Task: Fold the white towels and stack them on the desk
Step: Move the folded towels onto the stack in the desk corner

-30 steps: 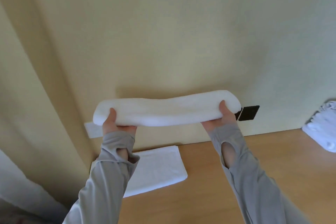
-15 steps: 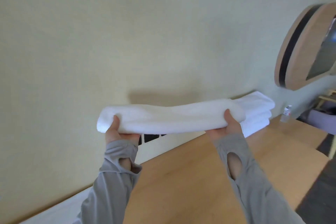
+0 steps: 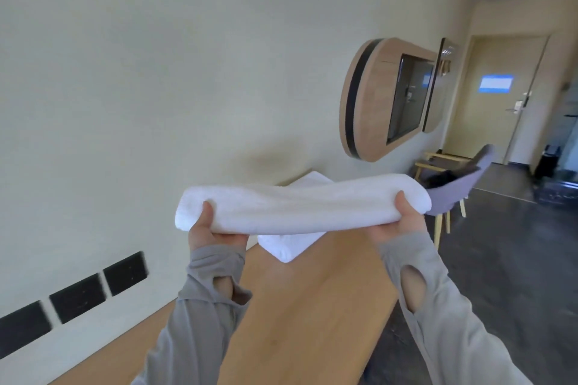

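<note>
A folded white towel [image 3: 300, 206] hangs level in the air above the wooden desk [image 3: 312, 297]. My left hand [image 3: 209, 233] grips its left end, thumb on top and fingers hidden underneath. My right hand [image 3: 402, 222] grips its right end the same way. Behind and below the held towel, a stack of folded white towels [image 3: 286, 247] lies on the far part of the desk by the wall, mostly hidden by the held towel.
Black wall sockets [image 3: 75, 297] run along the wall at lower left. A rounded wooden wall unit with a dark screen [image 3: 384, 97] hangs beyond the desk. A purple chair [image 3: 450, 187] stands past the desk's far end, dark floor to the right.
My view has swung to the right along the desk. The held towel now sits over the far stack of towels. Both hands keep the same grip.
</note>
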